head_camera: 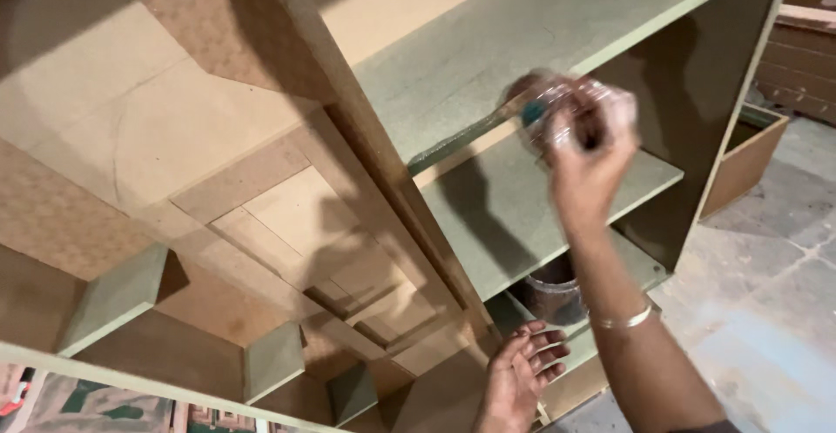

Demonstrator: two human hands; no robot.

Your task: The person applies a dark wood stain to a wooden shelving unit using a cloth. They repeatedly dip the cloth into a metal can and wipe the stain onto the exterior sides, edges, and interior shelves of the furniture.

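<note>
Two bare hands are being shown against an unfinished board cabinet (374, 146). A clear, crinkled plastic wrapper (570, 107) with a small teal patch inside is being pinched in the closed grip of the right hand (585, 167), raised in front of the grey-green middle shelf (522, 215); what it contains is being blurred by motion. The left hand (521, 370) is being held open, fingers spread, against the cabinet's lower edge, gripping nothing. For a clean result, the cabinet is probably best being steadied by that open palm while the wrapper is being kept level and clear of the shelf edge. A dark, round container (554, 294) is being kept on the lowest shelf, just above the left hand. No labels or signs are being made legible; printed, patterned sheets (104, 407) are lying at the bottom left.
</note>
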